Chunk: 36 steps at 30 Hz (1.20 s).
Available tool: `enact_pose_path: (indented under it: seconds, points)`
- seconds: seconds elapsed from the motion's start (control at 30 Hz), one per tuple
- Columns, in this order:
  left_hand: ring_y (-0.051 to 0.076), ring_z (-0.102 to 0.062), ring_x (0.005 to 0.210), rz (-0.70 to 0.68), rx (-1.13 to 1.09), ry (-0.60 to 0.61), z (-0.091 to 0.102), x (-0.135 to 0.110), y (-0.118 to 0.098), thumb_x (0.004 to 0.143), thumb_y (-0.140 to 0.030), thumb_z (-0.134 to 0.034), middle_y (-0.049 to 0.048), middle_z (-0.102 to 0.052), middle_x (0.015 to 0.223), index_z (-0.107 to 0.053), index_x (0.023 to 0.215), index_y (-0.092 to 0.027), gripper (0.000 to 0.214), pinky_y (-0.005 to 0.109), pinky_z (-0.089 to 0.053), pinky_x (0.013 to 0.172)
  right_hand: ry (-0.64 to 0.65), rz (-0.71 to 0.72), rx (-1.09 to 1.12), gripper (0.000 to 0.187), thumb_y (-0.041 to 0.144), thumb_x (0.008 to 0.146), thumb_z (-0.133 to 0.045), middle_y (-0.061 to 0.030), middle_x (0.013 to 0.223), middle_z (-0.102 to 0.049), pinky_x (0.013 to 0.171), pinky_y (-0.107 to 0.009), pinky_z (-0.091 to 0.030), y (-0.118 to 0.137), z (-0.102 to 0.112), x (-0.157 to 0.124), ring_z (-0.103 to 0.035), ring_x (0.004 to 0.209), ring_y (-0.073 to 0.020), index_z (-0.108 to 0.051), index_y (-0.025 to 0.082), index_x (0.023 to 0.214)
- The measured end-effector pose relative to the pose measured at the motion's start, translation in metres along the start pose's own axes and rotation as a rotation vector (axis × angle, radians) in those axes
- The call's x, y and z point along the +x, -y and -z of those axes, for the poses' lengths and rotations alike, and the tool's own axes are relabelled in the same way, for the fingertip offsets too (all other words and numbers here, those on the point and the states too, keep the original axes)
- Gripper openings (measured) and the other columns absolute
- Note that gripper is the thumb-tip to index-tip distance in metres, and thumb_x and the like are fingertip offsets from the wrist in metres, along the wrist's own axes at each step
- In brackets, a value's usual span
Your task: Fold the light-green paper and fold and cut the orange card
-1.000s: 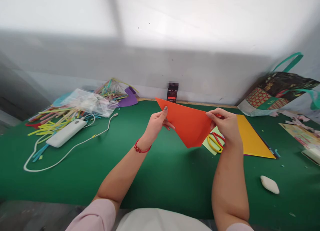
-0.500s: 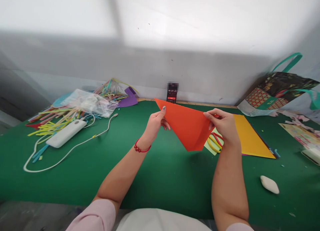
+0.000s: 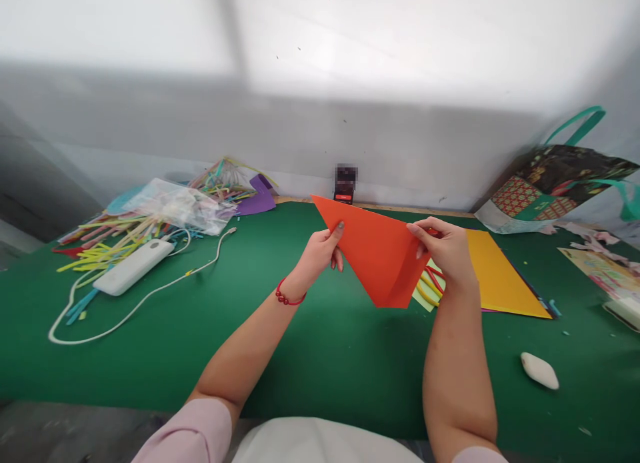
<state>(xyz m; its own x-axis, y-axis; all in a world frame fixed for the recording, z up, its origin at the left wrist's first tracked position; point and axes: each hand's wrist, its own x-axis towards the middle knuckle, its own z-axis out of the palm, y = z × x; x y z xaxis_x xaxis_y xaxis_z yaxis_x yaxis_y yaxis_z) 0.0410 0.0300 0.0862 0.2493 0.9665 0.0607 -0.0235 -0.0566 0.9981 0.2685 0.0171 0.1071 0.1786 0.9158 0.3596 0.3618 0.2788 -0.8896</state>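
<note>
Both hands hold up a folded sheet of orange paper (image 3: pixel 376 256) above the green table. My left hand (image 3: pixel 325 251) pinches its left slanting edge, thumb on the near face and fingers behind. At the upper right corner, my right hand (image 3: pixel 443 246) grips the paper between thumb and fingers. One pointed corner sticks out to the upper left, and the bottom ends in a short flat edge. Partly hidden behind the paper and my right hand are scissors with yellow and red handles (image 3: pixel 431 288), lying on pale green paper (image 3: pixel 423 299).
Yellow paper sheets (image 3: pixel 510 276) lie right of my right forearm, with a white rounded object (image 3: pixel 540 370) nearer. A white power bank (image 3: pixel 133 267) with a cable and a heap of paper strips (image 3: pixel 110 249) occupy the left. A phone (image 3: pixel 345 183) and patterned bag (image 3: pixel 555 183) stand by the wall.
My left hand has slid a little right and down along the paper's left edge. The paper's lower end has dropped slightly. My right hand stays nearly in place.
</note>
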Motion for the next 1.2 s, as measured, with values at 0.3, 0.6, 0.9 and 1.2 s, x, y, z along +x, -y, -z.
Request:
enact_pose_path:
  seconds: [0.3, 0.6, 0.9, 1.2]
  points:
    - [0.02, -0.071, 0.076, 0.04, -0.208, 0.113, 0.0, 0.005, 0.007, 0.08, -0.059, -0.054, 0.0145, -0.071, 0.096, -0.06, 0.097, -0.012, 0.05, 0.025, -0.055, 0.059, -0.033, -0.005, -0.005, 0.023, 0.042, 0.069, -0.071, 0.0045, 0.04, -0.05, 0.038, -0.025, -0.036, 0.0, 0.001, 0.0, -0.049, 0.035, -0.0122, -0.065, 0.019, 0.064]
    - [0.02, -0.071, 0.069, 0.014, -0.162, -0.018, -0.001, 0.006, 0.009, 0.082, -0.058, -0.05, 0.0116, -0.071, 0.093, -0.061, 0.1, -0.012, 0.051, 0.027, -0.057, 0.063, -0.003, -0.001, 0.004, 0.025, 0.044, 0.069, -0.07, 0.0048, 0.037, -0.049, 0.038, -0.025, -0.037, 0.0, -0.002, 0.001, -0.049, 0.034, -0.0133, -0.065, 0.02, 0.065]
    - [0.019, -0.07, 0.076, 0.055, -0.137, 0.184, -0.003, 0.006, 0.011, 0.081, -0.05, -0.058, 0.0157, -0.068, 0.106, -0.056, 0.113, -0.013, 0.05, 0.023, -0.054, 0.056, -0.074, -0.006, 0.033, 0.023, 0.042, 0.068, -0.071, 0.0048, 0.039, -0.05, 0.037, -0.026, -0.037, -0.001, 0.001, 0.001, -0.048, 0.035, -0.0129, -0.066, 0.02, 0.065]
    - [0.015, -0.067, 0.055, 0.04, -0.085, 0.173, -0.003, 0.005, 0.013, 0.072, -0.063, -0.059, 0.0106, -0.071, 0.083, -0.062, 0.098, -0.012, 0.058, 0.024, -0.052, 0.053, -0.091, 0.008, 0.048, 0.024, 0.044, 0.067, -0.071, 0.0046, 0.041, -0.05, 0.036, -0.026, -0.032, -0.002, 0.001, 0.002, -0.045, 0.033, -0.0115, -0.066, 0.02, 0.064]
